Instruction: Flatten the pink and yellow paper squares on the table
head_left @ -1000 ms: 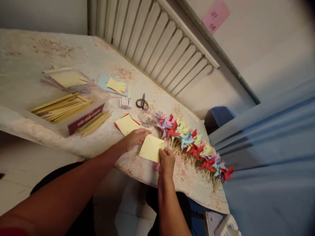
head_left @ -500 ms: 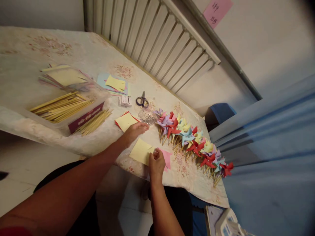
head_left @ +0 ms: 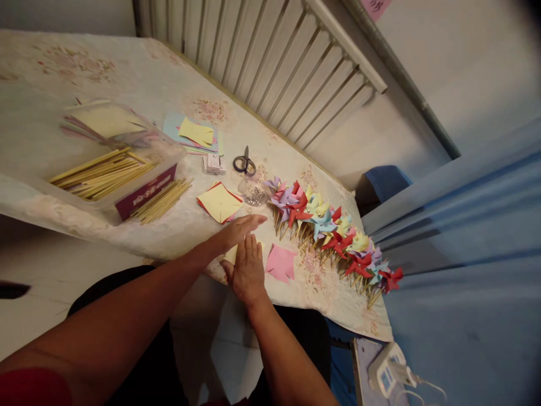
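Observation:
My right hand [head_left: 248,269] lies flat with fingers stretched out on a yellow paper square [head_left: 230,255], covering most of it. Just beyond it, my left hand [head_left: 240,230] is held out with straight fingers, near the paper's far edge; whether it touches the paper I cannot tell. Nothing shows in either hand. A pink paper square [head_left: 281,263] with slits cut in from its corners lies right of my right hand. Past my left hand is a small stack of yellow and red paper squares [head_left: 220,202], beside a clear dish of small metal pins [head_left: 256,194].
Finished paper pinwheels [head_left: 323,217] on sticks lie in a long row at the right. Scissors [head_left: 244,163], a small box [head_left: 214,164] and cut papers [head_left: 196,132] sit farther back. A clear plastic bin [head_left: 95,206] with wooden sticks [head_left: 105,175] stands left, loose sticks [head_left: 163,202] alongside.
My right hand has moved left from beside the pink square and flattened onto the yellow paper, its fingers unbending. My left hand has shifted slightly right. The pink square now shows fully.

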{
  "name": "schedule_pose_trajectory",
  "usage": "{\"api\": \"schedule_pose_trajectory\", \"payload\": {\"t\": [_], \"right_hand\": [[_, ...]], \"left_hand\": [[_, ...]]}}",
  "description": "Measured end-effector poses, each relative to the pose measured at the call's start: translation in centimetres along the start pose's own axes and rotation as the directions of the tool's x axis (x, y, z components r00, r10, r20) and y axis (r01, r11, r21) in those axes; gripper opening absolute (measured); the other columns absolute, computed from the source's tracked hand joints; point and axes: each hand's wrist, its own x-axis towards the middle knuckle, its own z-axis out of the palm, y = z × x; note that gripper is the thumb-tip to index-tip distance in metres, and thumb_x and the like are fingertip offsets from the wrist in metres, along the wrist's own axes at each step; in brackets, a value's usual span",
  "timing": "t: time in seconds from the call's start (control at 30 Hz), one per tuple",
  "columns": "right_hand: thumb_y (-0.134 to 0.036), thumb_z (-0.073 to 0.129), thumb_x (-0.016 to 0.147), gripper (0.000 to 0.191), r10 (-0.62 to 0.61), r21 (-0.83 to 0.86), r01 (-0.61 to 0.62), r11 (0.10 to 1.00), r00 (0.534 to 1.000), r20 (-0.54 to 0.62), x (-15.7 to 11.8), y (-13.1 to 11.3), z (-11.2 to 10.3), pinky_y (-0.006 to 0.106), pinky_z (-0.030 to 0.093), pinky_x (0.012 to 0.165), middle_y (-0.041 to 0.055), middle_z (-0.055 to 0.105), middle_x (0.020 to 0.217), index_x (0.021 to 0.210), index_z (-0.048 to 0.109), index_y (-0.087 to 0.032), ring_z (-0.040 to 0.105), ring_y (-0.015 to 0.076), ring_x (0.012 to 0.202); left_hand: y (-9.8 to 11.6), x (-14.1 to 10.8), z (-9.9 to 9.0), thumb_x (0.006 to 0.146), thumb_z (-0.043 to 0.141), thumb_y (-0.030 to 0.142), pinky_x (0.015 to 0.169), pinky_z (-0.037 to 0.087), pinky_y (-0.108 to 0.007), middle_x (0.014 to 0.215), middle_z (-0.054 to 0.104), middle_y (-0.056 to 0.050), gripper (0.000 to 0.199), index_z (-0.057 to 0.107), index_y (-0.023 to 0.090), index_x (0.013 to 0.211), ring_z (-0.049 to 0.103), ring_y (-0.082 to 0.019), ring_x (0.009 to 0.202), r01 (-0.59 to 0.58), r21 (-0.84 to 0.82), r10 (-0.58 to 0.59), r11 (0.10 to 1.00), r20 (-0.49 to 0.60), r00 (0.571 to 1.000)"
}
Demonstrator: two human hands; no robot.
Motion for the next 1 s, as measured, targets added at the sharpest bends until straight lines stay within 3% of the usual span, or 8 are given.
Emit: {"api": "schedule_pose_trajectory", "payload": {"t": [0.1,0.2,0.27,0.3,0.5,0.67,0.87,1.0], "right_hand": [[-0.05,0.056,0.094,0.079,-0.034,-0.04,0.035,0.999,0.999,0.018,0.2,0.2,0.1,0.061,0.023,0.118,0.0292,0.032,0.156,0.151,0.033,0.0,0.02,0.0372,0.151],[-0.045,0.053,0.096,0.069,-0.092,-0.059,0.094,0.994,0.995,0.037,0.2,0.5,0.3,0.062,0.024,0.117,0.024,0.039,0.155,0.151,0.037,-0.006,0.028,0.0374,0.147],[-0.04,0.05,0.097,0.059,-0.122,-0.065,0.127,0.99,0.99,0.065,0.1,0.6,0.5,0.061,0.029,0.114,0.0209,0.045,0.151,0.148,0.043,-0.01,0.035,0.0378,0.143],[-0.038,0.049,0.098,0.056,-0.139,-0.068,0.144,0.987,0.988,0.074,0.0,0.6,0.7,0.06,0.031,0.113,0.0197,0.048,0.15,0.147,0.045,-0.011,0.037,0.0376,0.141],[-0.046,0.047,0.098,0.062,-0.199,-0.087,0.2,0.976,0.98,0.016,-0.7,0.0,0.7,0.062,0.022,0.118,0.0152,0.048,0.15,0.152,0.038,-0.017,0.036,0.0359,0.141],[-0.048,0.048,0.097,0.07,-0.181,-0.034,0.181,0.983,0.983,-0.016,-2.3,-0.2,0.1,0.062,0.019,0.119,0.0167,0.037,0.158,0.156,0.029,-0.015,0.026,0.0367,0.147],[-0.055,0.05,0.095,0.084,-0.138,0.016,0.138,0.99,0.99,-0.044,-4.9,0.1,0.9,0.061,0.023,0.118,0.0311,0.036,0.153,0.152,0.028,0.002,0.022,0.0397,0.149],[-0.054,0.056,0.092,0.087,-0.109,0.021,0.109,0.994,0.994,-0.018,-6.5,0.1,0.9,0.058,0.024,0.119,0.0302,0.032,0.156,0.152,0.028,0.003,0.021,0.0377,0.151]], "left_hand": [[-0.8,-0.1,0.6,0.097,0.035,0.057,0.119,0.033,-0.039,0.146,0.055,-0.011,0.061,0.057,0.015,0.136,0.047,-0.024,0.139,-0.068,0.345,0.038,0.936,0.094,0.995],[-2.1,-0.5,1.3,0.101,0.027,0.047,0.123,0.028,-0.038,0.155,0.044,-0.014,0.061,0.047,0.01,0.145,0.037,-0.021,0.146,-0.222,0.659,0.082,0.719,0.236,0.968],[-2.9,-1.0,1.8,0.099,0.038,0.045,0.124,0.025,-0.039,0.157,0.04,-0.014,0.057,0.049,0.012,0.144,0.032,-0.022,0.148,-0.245,0.724,0.075,0.644,0.259,0.963],[-3.2,-1.3,1.9,0.099,0.039,0.044,0.124,0.026,-0.039,0.158,0.039,-0.014,0.056,0.05,0.012,0.143,0.031,-0.022,0.149,-0.264,0.788,0.072,0.556,0.271,0.96],[-3.4,-3.3,2.3,0.1,0.038,0.039,0.124,0.022,-0.041,0.161,0.033,-0.014,0.055,0.045,0.01,0.147,0.027,-0.025,0.151,-0.209,0.947,0.007,0.245,0.214,0.977],[-3.4,-4.7,2.0,0.102,0.033,0.04,0.122,0.023,-0.041,0.161,0.033,-0.015,0.057,0.044,0.008,0.148,0.028,-0.026,0.15,-0.205,0.974,0.003,0.092,0.205,0.979],[-3.7,-5.5,1.3,0.102,0.031,0.04,0.122,0.025,-0.04,0.158,0.038,-0.013,0.055,0.046,0.013,0.148,0.031,-0.022,0.149,-0.177,0.984,0.01,-0.023,0.177,0.984],[-3.6,-5.7,1.4,0.102,0.03,0.038,0.123,0.023,-0.041,0.159,0.036,-0.012,0.055,0.045,0.013,0.148,0.028,-0.023,0.15,-0.162,0.985,-0.004,-0.063,0.163,0.987]]}}
